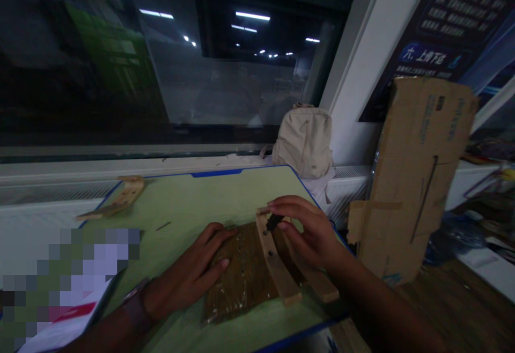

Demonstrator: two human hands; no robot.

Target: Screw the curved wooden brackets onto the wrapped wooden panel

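A brown wooden board (237, 283) under shiny clear film lies on the green tabletop. My left hand (201, 262) rests on its left part, fingers stretched out and apart, holding nothing. Across the board's right side runs a pale curved wooden strip (277, 272) with holes in it. A second wooden strip (317, 280) lies to the right, partly hidden by my right hand (308, 229). Between thumb and fingers, that hand pinches a small black part (274, 221) at a hole near the strip's far end. Its exact kind is too small and dark to tell.
Another curved wooden piece (126, 195) with holes sits at the table's far left corner. A thin dark stick-like item (163, 226) lies on the green tabletop (181, 197). Beyond the table are a beige backpack (303, 141) and a tall cardboard sheet (414, 181) on the right.
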